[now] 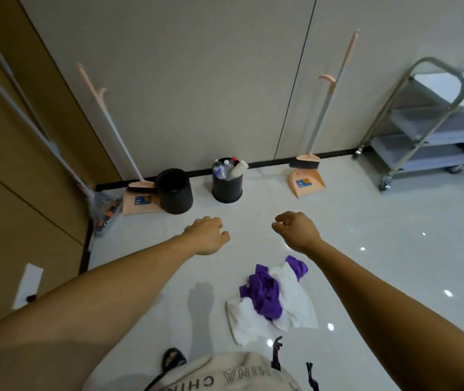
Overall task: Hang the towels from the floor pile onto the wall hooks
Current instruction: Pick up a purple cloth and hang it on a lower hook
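Two hands out in front, both empty: left hand (207, 234) and right hand (295, 231) hang with fingers loosely curled, knuckles up, gripping nothing. Fingertips are tucked under and out of sight. Pile (273, 297) lies on the floor (366, 221) below the hands, at about 6 o'clock from the right hand and 4 o'clock from the left, apart from both. It shows a white towel (298, 286) spread flat underneath and a purple towel (264, 294) bunched on top. Judged light, limp and not fragile; cloth will drape and trail, and lifting the top piece may drag the one below. Best hold is probably a pinch on a raised purple fold near the pile's centre, or a free white corner at its 7 o'clock edge. How many towels are there cannot be told; the purple patch at the pile's 1 o'clock may be a second cloth or the same one. No hooks can be made out on the wall (197, 80); only hook-shaped clips on the brooms (118, 131) at 11 and 1 o'clock. Bins (173, 191) stand at 12 o'clock, cart (428, 117) at 2 o'clock, cut off by the frame.
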